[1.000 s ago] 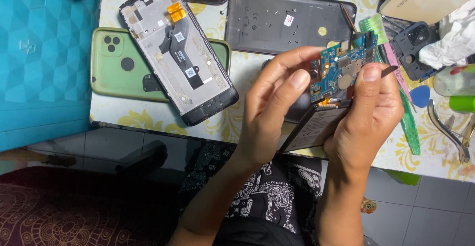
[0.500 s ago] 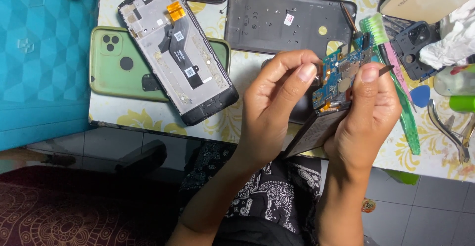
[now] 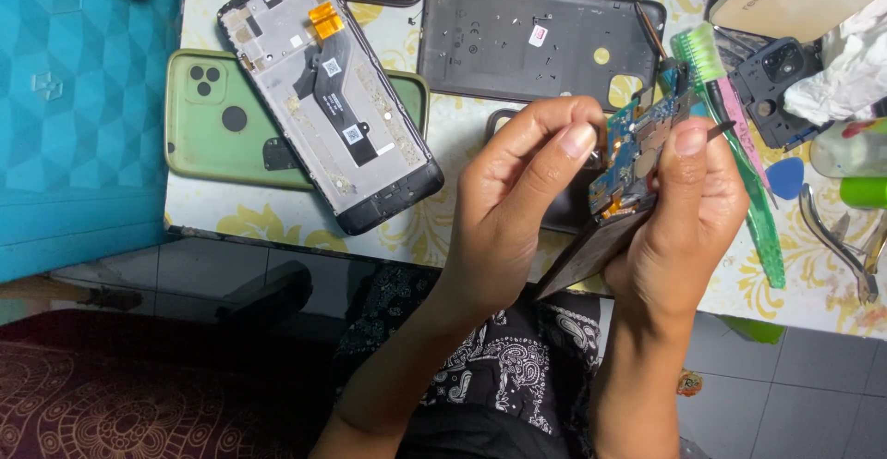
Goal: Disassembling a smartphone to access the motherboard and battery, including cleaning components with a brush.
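So I've got 1 blue circuit board (image 3: 636,150) up over the table edge, sitting on a dark phone body (image 3: 591,251) tilted underneath it. Left hand (image 3: 513,210) curled w/ thumb tip on the board's left side, right hand (image 3: 688,214) pinching the right edge, also clamping a thin dark tool (image 3: 719,129). On the white flowery table (image 3: 462,126): 1 stripped phone frame (image 3: 333,99) lying over 1 green case (image 3: 217,122), 1 grey back cover (image 3: 527,39), 1 green brush (image 3: 735,136), 1 blue pick (image 3: 785,178), 1 pair of pliers (image 3: 836,237) far right.

Floral table (image 3: 277,223): green case (image 3: 217,122), grey back cover (image 3: 517,39), pliers (image 3: 836,237), blue pick (image 3: 785,177).
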